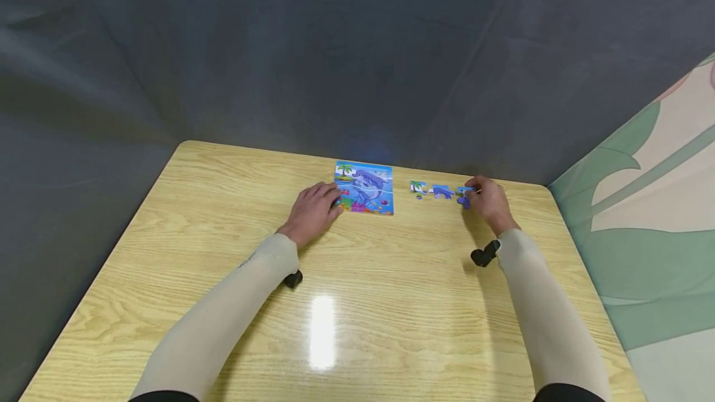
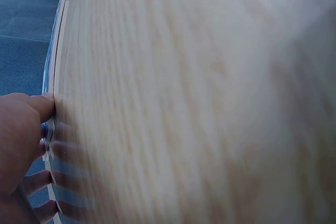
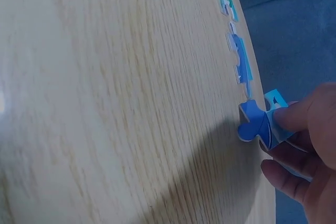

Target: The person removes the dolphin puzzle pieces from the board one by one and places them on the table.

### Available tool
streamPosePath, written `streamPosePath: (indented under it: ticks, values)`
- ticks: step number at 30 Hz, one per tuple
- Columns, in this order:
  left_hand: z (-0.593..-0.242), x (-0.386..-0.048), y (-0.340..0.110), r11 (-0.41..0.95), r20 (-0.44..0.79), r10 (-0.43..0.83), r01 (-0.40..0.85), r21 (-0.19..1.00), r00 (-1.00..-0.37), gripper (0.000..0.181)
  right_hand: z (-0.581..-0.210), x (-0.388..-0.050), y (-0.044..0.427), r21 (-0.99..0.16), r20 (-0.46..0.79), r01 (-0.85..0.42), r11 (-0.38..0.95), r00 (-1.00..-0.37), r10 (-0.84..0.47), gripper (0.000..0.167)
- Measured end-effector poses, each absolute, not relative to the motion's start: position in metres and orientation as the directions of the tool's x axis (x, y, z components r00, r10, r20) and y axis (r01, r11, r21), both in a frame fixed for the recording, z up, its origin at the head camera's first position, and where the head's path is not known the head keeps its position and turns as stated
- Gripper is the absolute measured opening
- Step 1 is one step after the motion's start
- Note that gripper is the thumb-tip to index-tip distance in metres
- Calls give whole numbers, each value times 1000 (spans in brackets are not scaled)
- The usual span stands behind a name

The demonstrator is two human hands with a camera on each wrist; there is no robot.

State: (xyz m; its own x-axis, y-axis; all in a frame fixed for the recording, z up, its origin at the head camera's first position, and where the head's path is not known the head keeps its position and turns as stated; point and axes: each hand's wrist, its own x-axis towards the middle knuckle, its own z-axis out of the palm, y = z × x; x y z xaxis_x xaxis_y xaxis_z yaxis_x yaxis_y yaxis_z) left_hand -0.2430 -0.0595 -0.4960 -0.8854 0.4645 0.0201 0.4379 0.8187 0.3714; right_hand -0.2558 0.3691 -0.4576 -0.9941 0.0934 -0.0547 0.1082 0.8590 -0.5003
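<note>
A square dolphin picture board [image 1: 365, 186] lies flat near the table's far edge. My left hand [image 1: 313, 211] rests at its left side with fingers extended, touching its edge; the left wrist view shows the thumb [image 2: 46, 106] and fingertips along that edge. To the right of the board, a palm-tree jigsaw piece [image 1: 418, 187] and a purple-blue jigsaw piece [image 1: 442, 192] lie in a row. At the row's right end, my right hand [image 1: 491, 205] pinches a blue jigsaw piece [image 3: 254, 121] between thumb and fingers, partly covering it.
The wooden table [image 1: 391, 290] reflects a bright light patch near its middle. A dark curtain [image 1: 346, 67] hangs right behind the far edge. On the right stands a leaf-patterned panel [image 1: 659, 216]. Each wrist carries a small black camera [image 1: 485, 254].
</note>
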Motion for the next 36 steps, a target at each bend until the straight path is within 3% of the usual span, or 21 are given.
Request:
streamPosePath:
  ticks: [36]
  values:
    - [-497, -241, -62, 818, 30, 464, 441, 371, -885, 53, -472, -263, 370, -456, -53, 155, 877, -988, 147, 25]
